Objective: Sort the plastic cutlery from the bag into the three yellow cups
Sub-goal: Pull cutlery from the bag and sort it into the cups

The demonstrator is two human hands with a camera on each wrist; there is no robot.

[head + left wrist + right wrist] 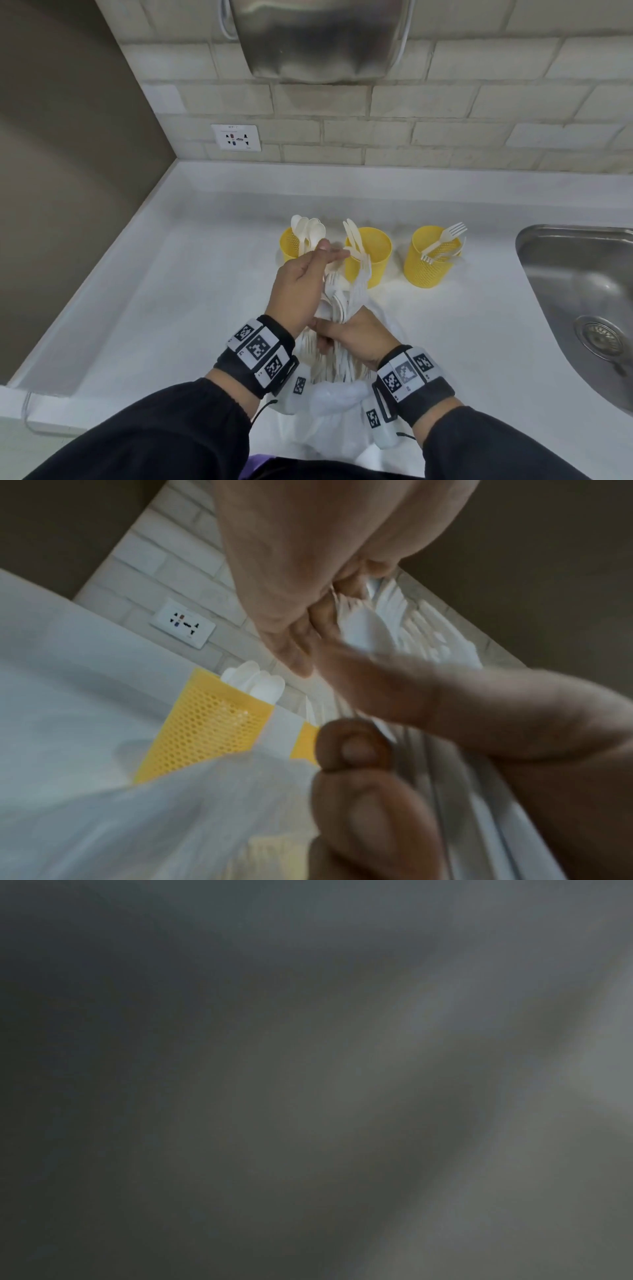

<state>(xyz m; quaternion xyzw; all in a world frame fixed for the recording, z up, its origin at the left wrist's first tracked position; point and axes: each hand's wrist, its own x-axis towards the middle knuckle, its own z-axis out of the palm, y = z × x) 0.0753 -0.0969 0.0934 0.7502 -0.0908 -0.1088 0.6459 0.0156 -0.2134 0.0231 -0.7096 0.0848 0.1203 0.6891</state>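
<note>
Three yellow mesh cups stand in a row on the white counter (164, 294). The left cup (289, 246) holds spoons, the middle cup (371, 260) knives and the right cup (430, 262) forks. My right hand (329, 334) grips a bundle of white cutlery (339, 301) through the thin plastic bag (335, 407), just in front of the middle cup. My left hand (330, 251) reaches over the top of the bundle, fingers fairly straight on the cutlery tips and thumb raised free. In the left wrist view the left cup (205, 729) shows beyond the bag (154, 818). The right wrist view is dark and blurred.
A steel sink (582, 270) is set into the counter at the right. A tiled wall with a socket (236, 137) rises behind the cups, and a metal appliance (318, 37) hangs above. A brown side wall bounds the counter on the left.
</note>
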